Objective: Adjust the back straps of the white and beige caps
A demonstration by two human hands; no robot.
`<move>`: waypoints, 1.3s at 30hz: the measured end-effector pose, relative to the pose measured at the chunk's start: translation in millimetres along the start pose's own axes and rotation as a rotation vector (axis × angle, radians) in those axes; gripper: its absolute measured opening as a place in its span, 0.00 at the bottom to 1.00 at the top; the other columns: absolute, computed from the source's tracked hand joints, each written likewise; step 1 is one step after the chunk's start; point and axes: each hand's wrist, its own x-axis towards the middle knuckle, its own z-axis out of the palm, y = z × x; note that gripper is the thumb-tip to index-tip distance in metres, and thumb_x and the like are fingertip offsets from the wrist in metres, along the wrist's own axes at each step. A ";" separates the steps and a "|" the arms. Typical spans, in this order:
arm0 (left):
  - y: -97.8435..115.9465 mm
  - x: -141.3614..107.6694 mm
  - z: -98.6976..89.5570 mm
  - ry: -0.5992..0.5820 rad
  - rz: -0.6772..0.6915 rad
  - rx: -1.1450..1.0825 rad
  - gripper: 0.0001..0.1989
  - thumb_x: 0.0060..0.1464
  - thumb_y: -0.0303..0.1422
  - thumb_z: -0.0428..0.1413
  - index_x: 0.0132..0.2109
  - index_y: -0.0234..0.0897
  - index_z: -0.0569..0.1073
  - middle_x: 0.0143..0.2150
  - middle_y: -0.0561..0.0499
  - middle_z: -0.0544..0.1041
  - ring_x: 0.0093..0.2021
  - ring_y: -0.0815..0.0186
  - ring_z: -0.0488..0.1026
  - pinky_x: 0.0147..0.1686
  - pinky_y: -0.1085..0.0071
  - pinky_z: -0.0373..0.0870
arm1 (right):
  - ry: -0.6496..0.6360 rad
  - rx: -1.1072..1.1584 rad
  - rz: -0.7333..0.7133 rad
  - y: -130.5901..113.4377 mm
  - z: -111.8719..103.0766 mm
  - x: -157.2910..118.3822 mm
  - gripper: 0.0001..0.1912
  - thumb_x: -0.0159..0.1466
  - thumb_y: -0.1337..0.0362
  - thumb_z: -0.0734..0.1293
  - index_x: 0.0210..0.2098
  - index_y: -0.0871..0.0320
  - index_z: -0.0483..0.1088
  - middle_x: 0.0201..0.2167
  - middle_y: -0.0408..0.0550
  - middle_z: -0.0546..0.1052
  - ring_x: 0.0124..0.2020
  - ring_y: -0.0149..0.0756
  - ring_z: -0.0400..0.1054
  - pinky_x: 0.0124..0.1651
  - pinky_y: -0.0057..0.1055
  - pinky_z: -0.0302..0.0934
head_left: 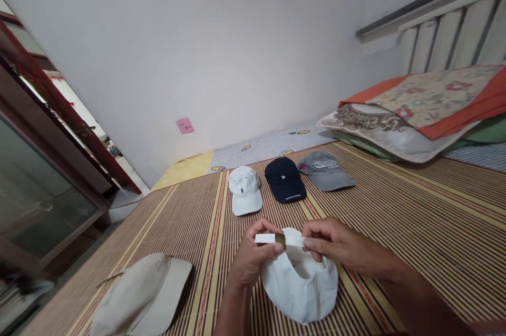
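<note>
A white cap [300, 288] rests on the striped mat with its back strap toward the far side. My left hand [255, 251] pinches the strap beside its brass-coloured buckle [280, 240], and the white strap end sticks out to the left. On the other side my right hand [336, 243] grips the strap between thumb and fingers. Beyond the hands lie a white cap with a small dark logo [245, 188], a navy cap [283, 178] and a grey cap with lettering [326, 170]. A beige cap [142, 294] lies at the lower left.
Floral and orange-edged pillows [430, 109] are stacked at the right, near a white radiator [454, 35]. A pink note [184, 125] is on the white wall. The striped mat [190, 236] covers the surface. A glass-fronted cabinet [43, 183] stands at the left.
</note>
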 end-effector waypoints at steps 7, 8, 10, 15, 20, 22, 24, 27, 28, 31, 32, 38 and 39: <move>1.7 -1.7 0.5 0.015 -0.009 0.026 0.22 0.38 0.37 0.76 0.37 0.34 0.76 0.29 0.54 0.76 0.25 0.74 0.66 0.27 0.77 0.58 | 0.000 0.049 -0.012 1.2 2.3 0.4 0.22 0.68 0.45 0.65 0.29 0.58 0.68 0.23 0.42 0.70 0.27 0.33 0.62 0.32 0.31 0.53; 1.6 -1.7 0.7 0.020 -0.010 0.032 0.22 0.37 0.37 0.76 0.37 0.34 0.77 0.29 0.55 0.76 0.25 0.74 0.66 0.27 0.77 0.58 | 0.006 0.049 -0.012 1.9 2.5 0.5 0.22 0.68 0.46 0.65 0.29 0.58 0.69 0.23 0.42 0.70 0.27 0.33 0.61 0.32 0.31 0.53; 1.1 -1.6 0.6 0.027 -0.008 0.037 0.22 0.38 0.37 0.76 0.37 0.34 0.76 0.28 0.55 0.75 0.25 0.74 0.65 0.26 0.77 0.58 | 0.016 0.044 -0.015 3.0 3.6 1.4 0.21 0.68 0.47 0.65 0.30 0.58 0.69 0.23 0.41 0.70 0.27 0.33 0.61 0.32 0.31 0.53; 0.1 -0.7 -0.4 0.034 0.022 0.002 0.22 0.37 0.36 0.76 0.37 0.34 0.77 0.29 0.55 0.76 0.25 0.73 0.67 0.27 0.77 0.59 | 0.039 0.033 -0.014 3.0 6.9 4.8 0.17 0.68 0.52 0.65 0.30 0.58 0.69 0.23 0.41 0.69 0.26 0.32 0.61 0.31 0.30 0.52; 3.1 -1.7 3.1 -0.072 0.000 -0.087 0.20 0.41 0.34 0.75 0.40 0.35 0.78 0.31 0.51 0.80 0.28 0.70 0.72 0.29 0.77 0.64 | 0.071 0.021 -0.003 1.2 7.1 5.6 0.15 0.66 0.54 0.64 0.28 0.57 0.68 0.21 0.40 0.67 0.24 0.32 0.59 0.30 0.30 0.51; 4.1 -1.5 5.7 -0.070 -0.006 -0.121 0.20 0.39 0.33 0.75 0.38 0.35 0.78 0.30 0.51 0.80 0.28 0.70 0.74 0.28 0.78 0.64 | 0.074 0.021 -0.002 1.4 7.2 5.6 0.15 0.66 0.55 0.64 0.28 0.57 0.68 0.21 0.40 0.67 0.24 0.32 0.60 0.30 0.30 0.51; 4.5 -0.5 8.5 -0.064 -0.013 -0.149 0.21 0.36 0.32 0.76 0.37 0.34 0.78 0.29 0.51 0.80 0.27 0.70 0.74 0.28 0.78 0.65 | 0.073 0.025 -0.008 1.6 7.9 5.7 0.14 0.66 0.56 0.65 0.28 0.57 0.68 0.22 0.41 0.68 0.24 0.32 0.60 0.29 0.30 0.51; 4.0 1.1 12.1 -0.077 -0.029 -0.170 0.21 0.34 0.32 0.77 0.36 0.34 0.78 0.28 0.50 0.81 0.26 0.69 0.75 0.28 0.78 0.66 | 0.066 0.035 -0.016 0.5 9.6 5.7 0.14 0.66 0.56 0.65 0.28 0.58 0.69 0.22 0.40 0.67 0.24 0.31 0.59 0.29 0.29 0.51; 3.5 1.4 12.9 -0.080 -0.032 -0.170 0.21 0.34 0.32 0.77 0.36 0.34 0.78 0.27 0.50 0.81 0.26 0.69 0.75 0.28 0.78 0.66 | 0.062 0.038 -0.017 -0.3 10.2 5.7 0.14 0.66 0.55 0.65 0.28 0.58 0.69 0.22 0.40 0.67 0.24 0.31 0.59 0.29 0.29 0.50; 0.2 1.9 12.1 -0.084 -0.037 -0.166 0.21 0.33 0.33 0.77 0.35 0.34 0.78 0.27 0.50 0.81 0.24 0.70 0.73 0.26 0.77 0.65 | 0.046 0.045 -0.019 -2.2 11.2 5.5 0.15 0.66 0.55 0.65 0.28 0.58 0.69 0.21 0.39 0.66 0.24 0.30 0.57 0.28 0.29 0.49; -1.4 1.9 10.7 -0.086 -0.052 -0.162 0.22 0.32 0.33 0.77 0.35 0.34 0.78 0.27 0.49 0.81 0.24 0.69 0.73 0.26 0.77 0.65 | 0.043 0.045 -0.020 -2.4 11.2 5.4 0.15 0.66 0.55 0.65 0.28 0.58 0.69 0.21 0.39 0.66 0.24 0.30 0.57 0.28 0.29 0.49; -11.0 2.6 2.3 -0.055 -0.191 -0.080 0.23 0.33 0.41 0.77 0.28 0.31 0.76 0.23 0.52 0.75 0.22 0.73 0.65 0.24 0.76 0.56 | 0.038 0.038 -0.018 0.4 9.6 4.7 0.15 0.66 0.55 0.65 0.28 0.58 0.69 0.21 0.39 0.65 0.24 0.30 0.56 0.28 0.29 0.49; -11.7 2.8 2.2 -0.053 -0.192 -0.085 0.24 0.35 0.44 0.76 0.27 0.31 0.76 0.23 0.52 0.74 0.21 0.74 0.64 0.24 0.76 0.55 | 0.039 0.031 -0.017 0.7 9.7 4.4 0.14 0.66 0.55 0.65 0.28 0.58 0.69 0.21 0.39 0.65 0.24 0.30 0.56 0.28 0.29 0.49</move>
